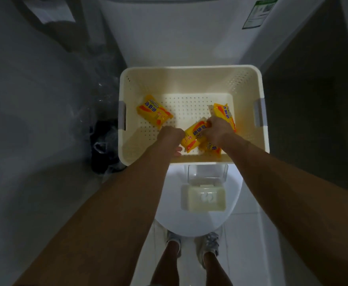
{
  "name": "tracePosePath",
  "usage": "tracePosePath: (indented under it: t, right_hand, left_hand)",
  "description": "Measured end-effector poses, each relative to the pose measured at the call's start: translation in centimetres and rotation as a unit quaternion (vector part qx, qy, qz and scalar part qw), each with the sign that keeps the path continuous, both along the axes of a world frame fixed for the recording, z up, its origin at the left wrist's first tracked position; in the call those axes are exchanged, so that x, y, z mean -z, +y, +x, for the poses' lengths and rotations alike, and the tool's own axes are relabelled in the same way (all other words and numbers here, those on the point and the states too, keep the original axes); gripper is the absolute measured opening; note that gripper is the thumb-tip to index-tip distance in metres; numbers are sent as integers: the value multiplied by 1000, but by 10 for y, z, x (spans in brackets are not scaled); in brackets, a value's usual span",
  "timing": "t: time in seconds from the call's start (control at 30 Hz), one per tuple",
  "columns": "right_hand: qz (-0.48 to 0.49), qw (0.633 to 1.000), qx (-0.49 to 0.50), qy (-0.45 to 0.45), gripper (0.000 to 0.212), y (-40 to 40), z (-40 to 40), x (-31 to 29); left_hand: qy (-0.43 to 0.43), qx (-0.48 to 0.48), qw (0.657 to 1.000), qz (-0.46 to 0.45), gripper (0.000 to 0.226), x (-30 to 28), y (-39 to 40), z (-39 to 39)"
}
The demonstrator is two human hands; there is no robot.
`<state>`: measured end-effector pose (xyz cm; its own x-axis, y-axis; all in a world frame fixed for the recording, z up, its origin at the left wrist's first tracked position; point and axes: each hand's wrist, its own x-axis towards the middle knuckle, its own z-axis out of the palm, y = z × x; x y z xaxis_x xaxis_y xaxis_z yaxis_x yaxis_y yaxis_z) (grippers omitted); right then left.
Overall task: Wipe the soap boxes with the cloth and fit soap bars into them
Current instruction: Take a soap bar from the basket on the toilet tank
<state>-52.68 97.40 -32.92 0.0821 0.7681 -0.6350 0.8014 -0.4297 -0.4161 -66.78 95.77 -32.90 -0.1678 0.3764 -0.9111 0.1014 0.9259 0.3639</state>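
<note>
We see left hand [170,135] and right hand [217,131] both pinching wrapped soap [193,135] over basket [189,69]; open box [203,198] empty, no soap fitted yet; cloth unseen.

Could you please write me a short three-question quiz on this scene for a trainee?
1. True or false: both hands grip the same wrapped soap.
2. Where does the open soap box sit?
A. inside the basket
B. on the white lid, nearer the person than the basket
C. on the floor
3. How many wrapped soaps lie untouched at the basket's left side?

Key:
1. True
2. B
3. One
</note>
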Motion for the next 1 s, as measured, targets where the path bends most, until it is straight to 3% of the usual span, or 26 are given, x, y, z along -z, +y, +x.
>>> tracePosePath:
  t: [0.23, 0.37, 0.47, 0.67, 0.8, 0.9, 1.0]
  right_hand:
    - [23, 999, 45, 10, 35, -6, -7, 3]
    - [49, 989, 124, 67, 33, -7, -2, -6]
    - [64, 972, 192, 117, 26, -10, 0, -18]
    - [80, 916, 305, 249, 33, -33, 6, -54]
    - [90, 886, 309, 334, 24, -58, 21, -85]
    - [111, 887, 307, 326, 21, -81, 35, -105]
    - [131, 905, 291, 283, 37, -108, 48, -114]
  left_hand:
    - [-45, -36, 998, -6, 34, 3, 0, -4]
    - [-27, -51, 995, 79, 25, -6, -1, -7]
    - [-7, -67, 985, 156, 40, -18, -6, -8]
    - [-50, -103, 962, 248, 42, -58, -25, -6]
    - [-67, -112, 949, 289, 36, -86, -49, 1]
    - [-50, -94, 938, 330, 29, -106, -73, 11]
    - [-10, -89, 932, 350, 31, -116, -103, 22]
